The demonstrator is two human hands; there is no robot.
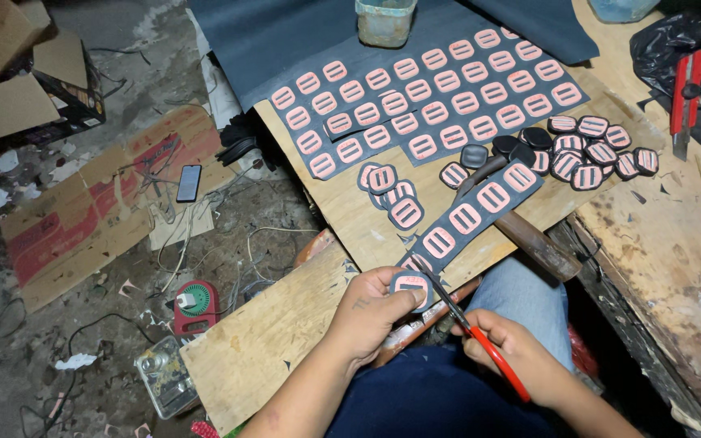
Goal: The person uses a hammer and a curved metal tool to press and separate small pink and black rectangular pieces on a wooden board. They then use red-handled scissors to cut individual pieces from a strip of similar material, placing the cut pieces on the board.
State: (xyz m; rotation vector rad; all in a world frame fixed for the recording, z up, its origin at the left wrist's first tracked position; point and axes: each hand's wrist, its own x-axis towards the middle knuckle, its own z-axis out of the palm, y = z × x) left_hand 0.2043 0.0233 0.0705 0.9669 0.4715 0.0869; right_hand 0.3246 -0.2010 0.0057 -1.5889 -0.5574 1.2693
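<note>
Scissors (480, 337) gripped in right hand (521, 349), blades at strip (468, 215) edge; left hand (371, 312) pinching pink buckle piece (411, 285) just beside. Best trimmed close, turning piece slowly, thumb kept off blades.

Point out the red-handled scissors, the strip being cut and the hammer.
Red-handled scissors (496, 361): head view, on the red handle.
Dark strip (472, 212): head view, mid-strip beside a pink buckle shape.
Hammer (533, 239): head view, wooden handle.

A dim, littered concrete floor (83, 357) with flattened cardboard (83, 219) fills the frame's left; a worn wooden desk (675, 243) stands right.
</note>
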